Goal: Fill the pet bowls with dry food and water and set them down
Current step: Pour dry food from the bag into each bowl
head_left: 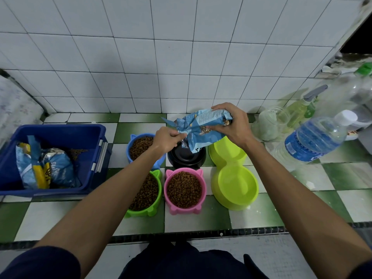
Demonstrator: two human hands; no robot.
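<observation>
Both hands hold a blue food bag (201, 127) in the middle of the frame — the left hand (168, 138) pinches its lower corner, the right hand (231, 121) grips its top. Right under it sits a black bowl (186, 158). Blue bowl (138, 146), green bowl (148, 193) and pink bowl (184, 191) below hold kibble — the yellow-green double bowl (233, 172) does not.

Both arms outstretched; left hand (166, 137) pinching, right hand (231, 121) gripping.

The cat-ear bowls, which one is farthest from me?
The blue bowl, on the back row beside the black bowl. The green bowl and pink bowl sit in front; all three hold kibble.
</observation>
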